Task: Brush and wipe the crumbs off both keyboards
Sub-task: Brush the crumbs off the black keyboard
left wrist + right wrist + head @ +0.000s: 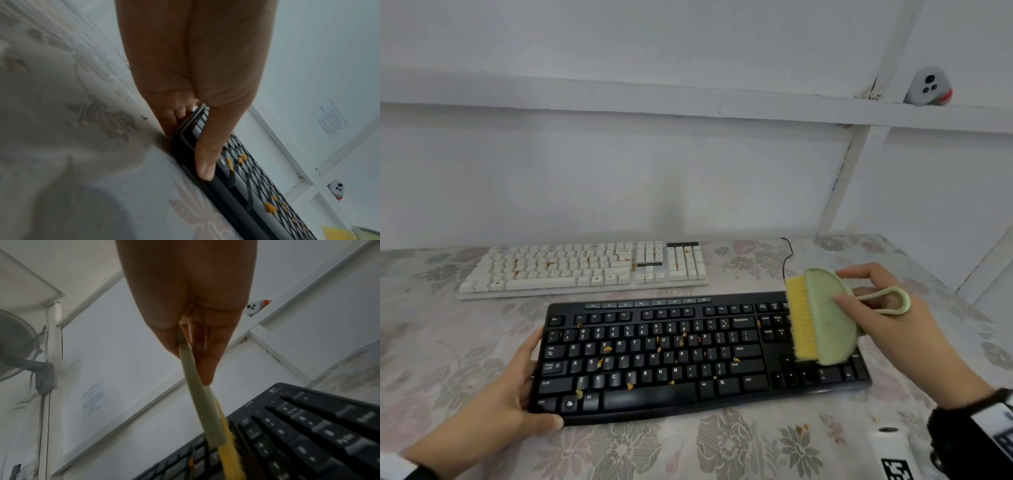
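Observation:
A black keyboard [688, 356] lies near me on the table, dotted with orange crumbs [607, 349]. My left hand [517, 387] grips its left end, thumb on the front edge; in the left wrist view the thumb [205, 155] lies along the black keyboard [236, 186]. My right hand [873, 301] pinches a green brush [828, 315] with yellow bristles [801, 318], held over the keyboard's right side. In the right wrist view the brush [201, 395] points down at the keys [308, 434]. A white keyboard [585, 267] with crumbs lies behind.
A flowered cloth [739, 448] covers the table. A black cable [787, 253] runs at the back right. A white object with a black marker [893, 455] sits at the front right edge. A small white device [929, 87] rests on the wall ledge.

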{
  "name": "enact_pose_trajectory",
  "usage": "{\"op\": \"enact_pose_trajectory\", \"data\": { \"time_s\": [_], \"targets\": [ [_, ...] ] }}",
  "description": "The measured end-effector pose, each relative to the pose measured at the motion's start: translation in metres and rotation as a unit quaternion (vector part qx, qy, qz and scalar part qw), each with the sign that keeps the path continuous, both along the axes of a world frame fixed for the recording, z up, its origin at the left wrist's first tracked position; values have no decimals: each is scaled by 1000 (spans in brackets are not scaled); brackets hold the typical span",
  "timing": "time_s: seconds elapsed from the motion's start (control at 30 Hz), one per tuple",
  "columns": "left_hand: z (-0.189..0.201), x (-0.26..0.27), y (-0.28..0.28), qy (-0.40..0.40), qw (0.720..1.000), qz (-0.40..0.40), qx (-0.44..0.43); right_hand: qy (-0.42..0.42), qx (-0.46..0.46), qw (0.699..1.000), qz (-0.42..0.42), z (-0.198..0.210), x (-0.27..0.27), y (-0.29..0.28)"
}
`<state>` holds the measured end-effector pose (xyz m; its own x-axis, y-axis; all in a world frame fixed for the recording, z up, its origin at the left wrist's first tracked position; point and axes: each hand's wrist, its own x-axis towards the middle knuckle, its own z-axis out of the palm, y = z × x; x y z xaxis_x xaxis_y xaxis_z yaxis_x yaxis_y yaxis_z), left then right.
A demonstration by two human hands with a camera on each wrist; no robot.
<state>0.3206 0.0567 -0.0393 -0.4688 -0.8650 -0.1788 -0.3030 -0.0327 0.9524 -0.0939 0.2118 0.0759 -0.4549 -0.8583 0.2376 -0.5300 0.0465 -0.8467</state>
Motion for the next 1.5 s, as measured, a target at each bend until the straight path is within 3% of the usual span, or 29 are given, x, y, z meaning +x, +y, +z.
{"op": "enact_pose_trajectory", "data": {
  "time_s": [0.3, 0.47, 0.53, 0.67, 0.83, 1.07, 1.23, 1.37, 1.5],
  "targets": [
    [2, -3, 2, 20, 1000, 9, 8, 11, 116, 989, 89, -3, 5, 11],
    [4, -3, 3, 14, 1000, 7, 4, -10, -29, 999, -13, 5, 8, -11],
    [4, -4, 3, 12, 1000, 5, 5, -12, -41, 999, -9, 0, 14, -17],
    [4, -4, 3, 11, 1000, 7, 3, 27, 36, 998, 36, -9, 20, -10],
    [2, -3, 2, 13, 1000, 5, 8, 2, 131, 986, 108, -2, 21, 6],
    [1, -3, 2, 17, 1000, 6, 9, -17, -34, 999, -5, 1, 14, -10],
    [-1, 0, 1, 11, 1000, 1, 3, 20, 29, 999, 30, -13, 24, -2],
    [-2, 0, 0, 15, 1000, -1, 6, -17, 87, 992, 90, -8, 22, 10],
    [0, -1, 2, 16, 1000, 2, 2, -24, 23, 999, 37, -4, 12, 4]
  ]
}}
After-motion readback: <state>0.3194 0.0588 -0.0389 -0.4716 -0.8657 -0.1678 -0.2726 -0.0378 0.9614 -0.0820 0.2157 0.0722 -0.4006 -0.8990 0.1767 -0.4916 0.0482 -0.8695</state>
